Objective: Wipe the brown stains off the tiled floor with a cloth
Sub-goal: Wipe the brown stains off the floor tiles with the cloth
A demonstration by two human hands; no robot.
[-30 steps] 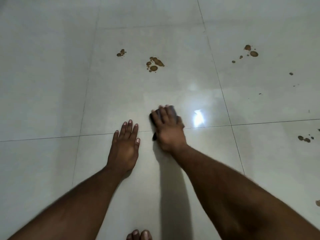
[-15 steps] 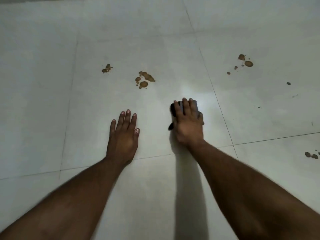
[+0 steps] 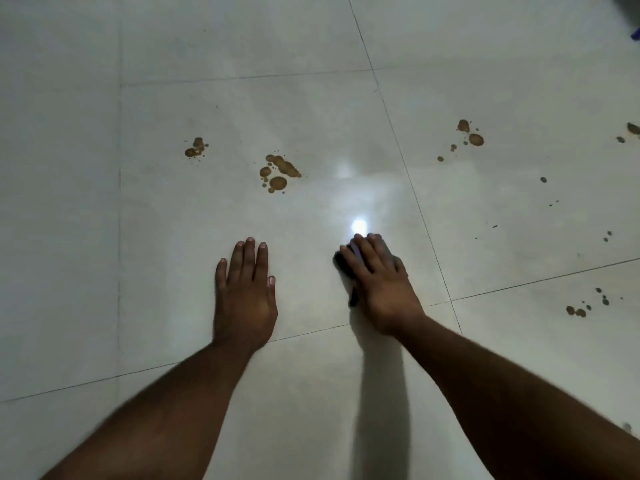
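Pressing flat on a dark cloth (image 3: 343,263), the right hand (image 3: 382,289) has straight fingers on top of it. Beside the cloth, the left hand (image 3: 246,292) lies flat on the tiled floor (image 3: 173,237), fingers straight. Brown stains (image 3: 278,173) sit past the cloth, well apart from it.

A bright light reflection (image 3: 359,226) (round, glaring) and a blue object (image 3: 635,34) at the edge.
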